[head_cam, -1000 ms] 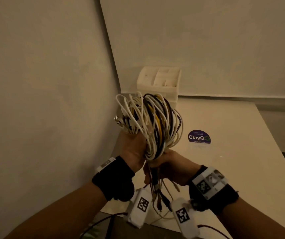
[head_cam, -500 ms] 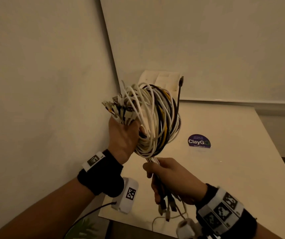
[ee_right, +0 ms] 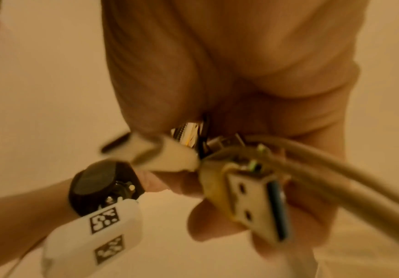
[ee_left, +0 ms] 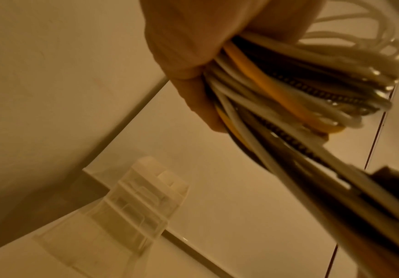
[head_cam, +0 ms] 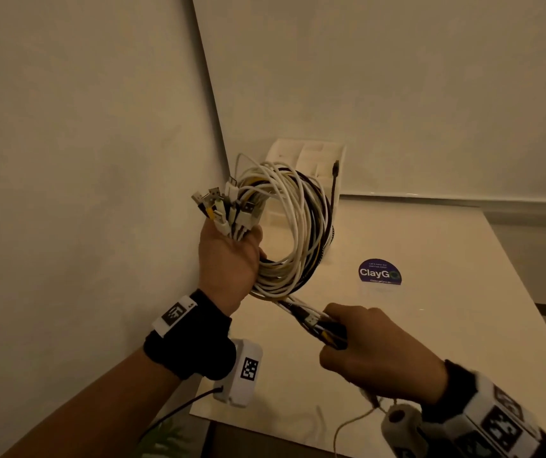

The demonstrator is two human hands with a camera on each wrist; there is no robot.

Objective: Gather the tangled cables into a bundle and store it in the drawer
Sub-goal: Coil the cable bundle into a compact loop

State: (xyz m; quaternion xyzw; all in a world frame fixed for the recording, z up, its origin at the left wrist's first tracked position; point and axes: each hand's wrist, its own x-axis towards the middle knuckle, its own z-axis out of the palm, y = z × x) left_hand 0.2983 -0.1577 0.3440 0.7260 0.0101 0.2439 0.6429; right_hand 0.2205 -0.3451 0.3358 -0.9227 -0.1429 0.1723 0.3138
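A coil of white, black and yellow cables (head_cam: 298,226) is held up over the table's back left corner. My left hand (head_cam: 228,256) grips one side of the coil, and a cluster of USB plugs (head_cam: 225,206) sticks up out of its fist. In the left wrist view the fingers (ee_left: 193,90) curl round the cable strands (ee_left: 277,90). My right hand (head_cam: 364,345) grips the tail ends of the cables (head_cam: 311,320) below and right of the coil. The right wrist view shows USB plugs (ee_right: 260,203) poking out of that fist. A white drawer unit (head_cam: 311,160) stands in the corner behind the coil.
The white table (head_cam: 430,325) carries a round ClayGo sticker (head_cam: 379,272) to the right of the coil. Walls close in on the left and behind. The drawer unit (ee_left: 132,203) appears translucent in the left wrist view. A thin cable (head_cam: 351,424) trails near the table's front edge.
My right hand has slid down and to the right along the tail ends, drawing them away from the coil. My left hand has risen with the coil, and the plugs now point up and left.
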